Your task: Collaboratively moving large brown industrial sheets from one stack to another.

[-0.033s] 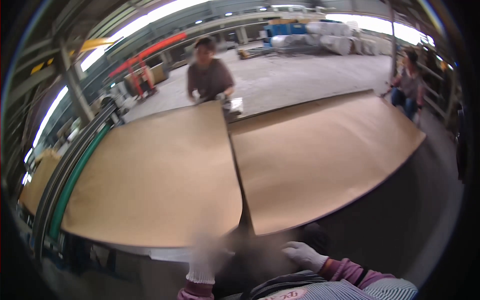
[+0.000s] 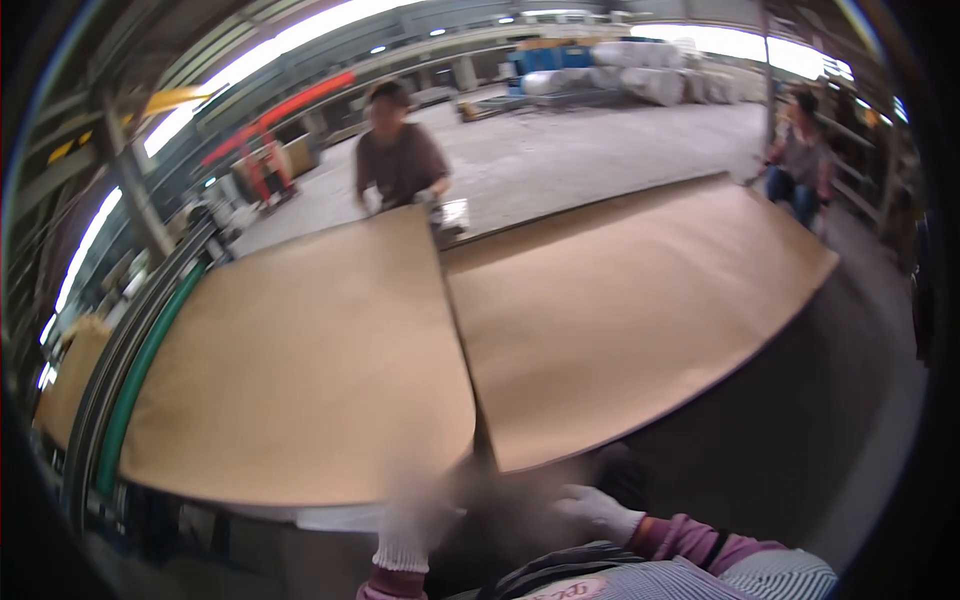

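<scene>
A large brown paper-like sheet (image 2: 300,370) lies in front of me on the left, its near edge reaching my left hand (image 2: 405,525). That hand wears a pale glove; a grey smudge blurs its fingers, so their grip cannot be made out. My right hand (image 2: 600,512), also gloved, is in front of my body, just below the near corner of a second brown sheet (image 2: 630,320). Its fingers point left, apart from the sheet, and seem to hold nothing, though the smudge veils their tips. A narrow dark gap separates the two sheets.
A green roller (image 2: 150,370) on a frame borders the left sheet. One person (image 2: 400,165) stands at its far edge; another person (image 2: 800,165) is by the right sheet's far right corner. Wrapped rolls (image 2: 655,85) and a red lifting machine (image 2: 262,165) stand further back.
The whole scene has slid slightly left in the picture. The far person leans a little lower over the left sheet's edge. Both my hands stay in nearly the same place.
</scene>
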Demonstrator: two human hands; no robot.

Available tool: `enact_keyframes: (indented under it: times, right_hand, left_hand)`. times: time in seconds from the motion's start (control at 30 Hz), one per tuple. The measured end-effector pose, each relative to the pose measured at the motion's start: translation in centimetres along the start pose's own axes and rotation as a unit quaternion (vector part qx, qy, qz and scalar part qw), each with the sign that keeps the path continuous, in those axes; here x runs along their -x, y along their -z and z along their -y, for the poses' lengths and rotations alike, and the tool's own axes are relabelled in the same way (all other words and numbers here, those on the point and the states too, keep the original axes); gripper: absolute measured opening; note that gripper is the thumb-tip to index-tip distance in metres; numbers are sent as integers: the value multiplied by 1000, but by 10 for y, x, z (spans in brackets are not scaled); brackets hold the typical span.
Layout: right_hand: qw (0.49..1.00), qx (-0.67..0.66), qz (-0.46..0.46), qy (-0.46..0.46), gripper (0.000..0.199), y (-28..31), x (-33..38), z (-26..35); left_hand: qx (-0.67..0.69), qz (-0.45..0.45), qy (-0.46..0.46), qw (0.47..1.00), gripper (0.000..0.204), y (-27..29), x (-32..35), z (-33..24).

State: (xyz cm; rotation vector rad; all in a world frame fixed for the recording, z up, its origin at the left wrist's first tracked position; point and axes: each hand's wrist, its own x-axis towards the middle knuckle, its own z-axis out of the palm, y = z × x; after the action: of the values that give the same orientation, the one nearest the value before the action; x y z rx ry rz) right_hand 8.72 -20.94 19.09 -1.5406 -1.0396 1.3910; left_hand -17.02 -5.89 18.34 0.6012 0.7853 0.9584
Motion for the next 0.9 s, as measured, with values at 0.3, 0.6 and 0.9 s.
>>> enact_keyframes:
  times: [0.3,0.6,0.9]
  right_hand:
    - [996,-78,-35,-26,49,-61,-46,49]
    - [963,64,-215,153,39,6,-54,10]
    - [934,-50,-346,-68,34,26,2,58]
  left_hand:
    - [-204,25,30,978,46,-56,0,53]
    - [27,5,48,998,51,-59,17,21]
    - [-17,-105,94,990,23,-34,8,38]
